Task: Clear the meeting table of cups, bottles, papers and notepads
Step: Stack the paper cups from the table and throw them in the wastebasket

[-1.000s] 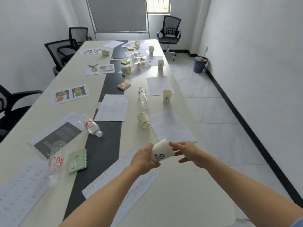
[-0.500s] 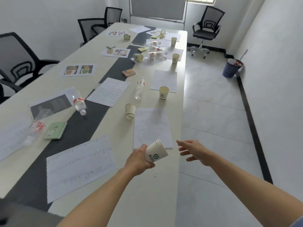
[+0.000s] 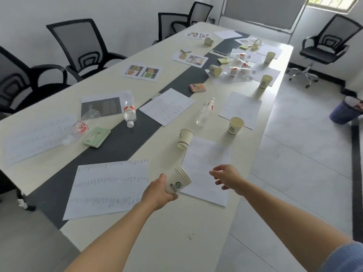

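My left hand [image 3: 159, 193] grips a small stack of nested paper cups [image 3: 179, 182], tilted with the rims pointing up and right, above the near part of the long table [image 3: 172, 228]. My right hand [image 3: 227, 178] hovers just right of the stack, fingers apart and holding nothing, over a blank sheet [image 3: 206, 169]. A tipped cup [image 3: 184, 138] lies just beyond that sheet. An upright cup [image 3: 235, 126] stands further right. A clear bottle [image 3: 205, 111] lies on its side between two papers.
A green notepad [image 3: 96, 137], two more bottles [image 3: 129, 112] and printed sheets [image 3: 108, 187] cover the left side. Several cups, bottles and papers crowd the far end. Black chairs [image 3: 82, 48] line the left; a blue bin [image 3: 345, 112] stands on the floor at right.
My right hand has let go of the cup stack and moved off to the right. The view has swung left, showing more of the table's left side and chairs.
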Motion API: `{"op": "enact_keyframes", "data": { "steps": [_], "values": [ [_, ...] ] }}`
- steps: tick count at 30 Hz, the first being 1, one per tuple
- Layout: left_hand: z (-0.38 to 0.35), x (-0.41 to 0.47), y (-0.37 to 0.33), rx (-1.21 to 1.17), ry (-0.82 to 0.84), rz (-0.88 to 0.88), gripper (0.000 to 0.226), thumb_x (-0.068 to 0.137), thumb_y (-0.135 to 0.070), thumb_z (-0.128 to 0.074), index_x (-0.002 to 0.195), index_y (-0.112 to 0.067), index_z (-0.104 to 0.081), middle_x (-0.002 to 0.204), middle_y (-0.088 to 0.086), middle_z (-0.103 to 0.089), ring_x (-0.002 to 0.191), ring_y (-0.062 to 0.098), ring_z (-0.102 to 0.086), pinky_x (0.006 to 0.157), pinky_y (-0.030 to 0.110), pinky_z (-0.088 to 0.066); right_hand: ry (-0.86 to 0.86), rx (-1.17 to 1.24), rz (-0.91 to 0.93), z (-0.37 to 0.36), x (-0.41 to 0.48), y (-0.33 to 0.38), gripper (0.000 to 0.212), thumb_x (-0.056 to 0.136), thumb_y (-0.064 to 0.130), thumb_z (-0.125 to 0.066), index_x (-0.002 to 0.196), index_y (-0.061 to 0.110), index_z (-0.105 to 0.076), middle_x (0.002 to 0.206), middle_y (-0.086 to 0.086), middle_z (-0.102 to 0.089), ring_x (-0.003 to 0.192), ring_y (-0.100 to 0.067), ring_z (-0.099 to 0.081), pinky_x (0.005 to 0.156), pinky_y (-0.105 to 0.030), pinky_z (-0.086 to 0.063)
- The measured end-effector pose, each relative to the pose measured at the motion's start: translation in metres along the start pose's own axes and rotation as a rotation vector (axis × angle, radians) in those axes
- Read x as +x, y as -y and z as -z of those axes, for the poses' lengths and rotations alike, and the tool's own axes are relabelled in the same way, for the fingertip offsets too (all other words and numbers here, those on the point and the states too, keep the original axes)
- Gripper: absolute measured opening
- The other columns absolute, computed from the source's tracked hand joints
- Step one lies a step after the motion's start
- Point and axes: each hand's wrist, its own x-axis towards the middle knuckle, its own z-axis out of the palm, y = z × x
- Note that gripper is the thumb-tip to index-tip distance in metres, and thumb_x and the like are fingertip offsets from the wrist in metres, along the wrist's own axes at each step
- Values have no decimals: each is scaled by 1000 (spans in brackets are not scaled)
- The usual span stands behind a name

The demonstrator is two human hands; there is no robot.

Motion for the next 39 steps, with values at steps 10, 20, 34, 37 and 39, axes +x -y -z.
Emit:
{"op": "enact_keyframes", "data": {
  "steps": [10,20,34,37,39],
  "values": [
    [-21,32,8,-161,-64,184,49,70,-40,-76,102,-25,-43,96,-7,-63,86,19,-63,75,41,-57,46,-223,67,0,126,55,47,88,30,-67,129,12,-55,98,-10,-67,82,-26,-67,70,-34,-55],
    [-69,64,-14,-360,-207,430,51,72,-37,-79,106,-24,-44,94,-8,-66,86,18,-65,79,42,-56,97,-616,286,-38,249,124,82,83,52,-67,147,18,-29,137,-16,-41,115,-36,-54,91,-50,-54],
    [-66,64,-83,-412,-317,547,56,74,-38,-77,114,-18,-44,105,-1,-63,94,23,-63,82,41,-55,502,-222,432,13,170,105,37,100,34,-47,98,2,-66,87,-8,-56,77,-21,-52,78,-48,-57],
    [-54,63,-102,-383,-341,491,57,72,-40,-79,112,-20,-45,105,-2,-64,94,22,-64,83,42,-55,582,-186,427,35,143,96,34,103,34,-44,101,10,-68,98,-6,-63,90,-21,-61,72,-39,-55],
    [-47,63,-114,-359,-347,449,56,71,-39,-80,111,-21,-45,105,-3,-64,93,21,-63,82,42,-55,611,-150,384,48,133,94,35,104,36,-40,109,13,-66,106,-5,-66,101,-23,-64,71,-36,-52]
  ]
}}
